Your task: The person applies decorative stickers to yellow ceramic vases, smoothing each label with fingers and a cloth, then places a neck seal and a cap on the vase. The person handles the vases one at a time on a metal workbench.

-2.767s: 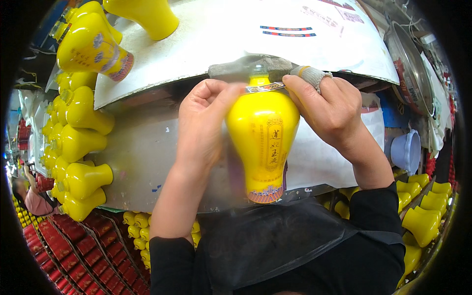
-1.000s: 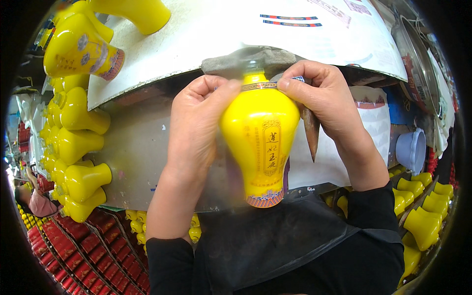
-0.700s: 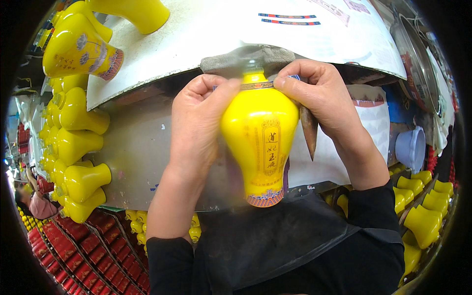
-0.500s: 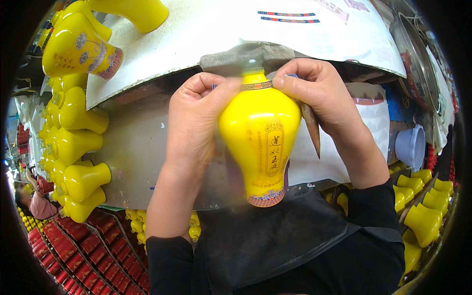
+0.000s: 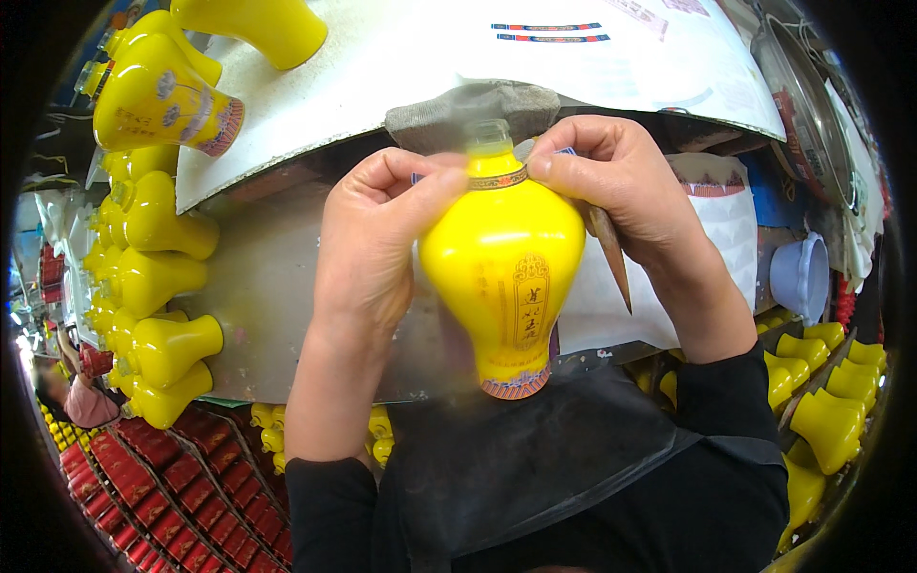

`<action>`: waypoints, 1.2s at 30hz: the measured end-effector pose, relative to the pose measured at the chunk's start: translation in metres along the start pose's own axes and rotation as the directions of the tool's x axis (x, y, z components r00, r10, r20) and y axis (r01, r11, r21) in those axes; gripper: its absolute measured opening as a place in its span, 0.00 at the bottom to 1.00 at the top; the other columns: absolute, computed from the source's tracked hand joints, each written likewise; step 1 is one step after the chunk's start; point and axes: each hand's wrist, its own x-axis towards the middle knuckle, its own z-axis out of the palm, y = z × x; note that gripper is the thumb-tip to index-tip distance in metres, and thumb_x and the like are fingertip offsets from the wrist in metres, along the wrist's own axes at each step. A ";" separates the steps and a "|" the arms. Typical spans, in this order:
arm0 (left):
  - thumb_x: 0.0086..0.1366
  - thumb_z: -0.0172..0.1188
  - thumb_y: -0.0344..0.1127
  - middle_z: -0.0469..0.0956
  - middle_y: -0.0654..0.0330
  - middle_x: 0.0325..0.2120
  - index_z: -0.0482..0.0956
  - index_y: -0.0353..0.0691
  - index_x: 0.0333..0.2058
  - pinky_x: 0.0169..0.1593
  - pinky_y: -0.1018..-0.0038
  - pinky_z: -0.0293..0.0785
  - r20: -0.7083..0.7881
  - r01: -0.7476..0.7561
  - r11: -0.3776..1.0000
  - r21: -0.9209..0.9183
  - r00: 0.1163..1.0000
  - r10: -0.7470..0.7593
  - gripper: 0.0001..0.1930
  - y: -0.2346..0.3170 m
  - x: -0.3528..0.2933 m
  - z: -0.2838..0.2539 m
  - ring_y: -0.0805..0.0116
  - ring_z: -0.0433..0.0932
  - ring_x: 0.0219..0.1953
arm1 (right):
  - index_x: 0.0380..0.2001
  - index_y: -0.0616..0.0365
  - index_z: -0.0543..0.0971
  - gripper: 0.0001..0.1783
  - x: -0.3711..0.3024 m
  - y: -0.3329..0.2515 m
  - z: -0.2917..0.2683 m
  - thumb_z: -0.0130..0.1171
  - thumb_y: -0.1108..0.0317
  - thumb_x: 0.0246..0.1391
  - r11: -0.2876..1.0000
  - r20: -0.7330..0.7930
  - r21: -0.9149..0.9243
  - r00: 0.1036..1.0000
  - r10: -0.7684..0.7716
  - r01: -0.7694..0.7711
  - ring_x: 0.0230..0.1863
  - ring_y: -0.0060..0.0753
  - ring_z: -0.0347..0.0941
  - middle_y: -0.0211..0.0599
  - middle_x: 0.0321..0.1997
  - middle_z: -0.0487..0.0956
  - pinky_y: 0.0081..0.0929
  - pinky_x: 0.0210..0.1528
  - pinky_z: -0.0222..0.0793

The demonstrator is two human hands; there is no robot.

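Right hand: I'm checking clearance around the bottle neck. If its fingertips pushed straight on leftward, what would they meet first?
Probably the left hand, whose fingertips sit just across the neck band of the yellow bottle from the right hand; depth is unclear.

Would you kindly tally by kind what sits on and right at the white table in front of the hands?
Yellow bottle held in the left hand and right hand: 1
Yellow bottles lying on the white table: 2
Grey cloth pad behind the held bottle's neck: 1
Striped label strips on the table: 2
Total: 6
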 end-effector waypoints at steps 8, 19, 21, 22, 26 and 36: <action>0.60 0.70 0.23 0.85 0.51 0.40 0.81 0.34 0.35 0.48 0.73 0.81 0.050 -0.004 1.000 0.010 0.999 0.004 0.06 0.006 -0.009 0.002 0.70 0.84 0.39 | 0.35 0.61 0.85 0.10 -0.010 -0.003 0.001 0.68 0.63 0.57 0.997 0.007 -0.022 0.997 -0.076 0.076 0.33 0.20 0.81 0.33 0.33 0.84 0.17 0.40 0.77; 0.59 0.69 0.22 0.86 0.51 0.42 0.81 0.36 0.33 0.50 0.73 0.80 0.122 -0.066 0.998 0.025 0.991 0.062 0.06 0.013 -0.030 0.006 0.70 0.84 0.41 | 0.39 0.60 0.84 0.10 -0.027 -0.010 0.000 0.69 0.65 0.59 0.989 0.098 -0.013 0.985 -0.142 0.144 0.38 0.22 0.83 0.34 0.36 0.84 0.18 0.45 0.80; 0.60 0.69 0.22 0.86 0.52 0.42 0.81 0.36 0.33 0.50 0.73 0.80 0.138 -0.083 0.996 0.016 0.987 0.080 0.05 0.014 -0.035 0.006 0.70 0.84 0.41 | 0.43 0.60 0.85 0.14 -0.029 -0.010 0.000 0.66 0.62 0.60 0.989 0.137 -0.025 0.980 -0.143 0.148 0.41 0.28 0.83 0.37 0.41 0.84 0.24 0.48 0.79; 0.60 0.69 0.22 0.86 0.52 0.42 0.81 0.36 0.33 0.50 0.73 0.80 0.146 -0.094 0.995 0.032 0.985 0.088 0.05 0.015 -0.037 0.007 0.70 0.83 0.41 | 0.46 0.59 0.85 0.16 -0.030 -0.011 -0.001 0.64 0.60 0.61 0.988 0.155 -0.028 0.977 -0.149 0.155 0.43 0.31 0.83 0.39 0.43 0.85 0.27 0.50 0.79; 0.60 0.69 0.22 0.86 0.53 0.41 0.82 0.35 0.33 0.51 0.73 0.79 0.181 -0.149 0.986 0.080 0.974 0.133 0.05 0.017 -0.047 0.009 0.71 0.83 0.42 | 0.53 0.59 0.82 0.19 -0.036 -0.023 -0.006 0.62 0.60 0.64 0.994 0.222 0.056 0.969 -0.107 0.097 0.39 0.29 0.82 0.38 0.44 0.84 0.22 0.47 0.78; 0.60 0.69 0.22 0.85 0.53 0.43 0.82 0.35 0.33 0.56 0.70 0.76 0.255 -0.288 0.948 0.135 0.935 0.248 0.04 0.018 -0.071 0.014 0.70 0.81 0.46 | 0.44 0.65 0.84 0.27 -0.066 -0.042 0.006 0.74 0.53 0.49 0.897 0.237 -0.347 0.951 -0.199 0.274 0.28 0.18 0.70 0.34 0.36 0.81 0.18 0.30 0.64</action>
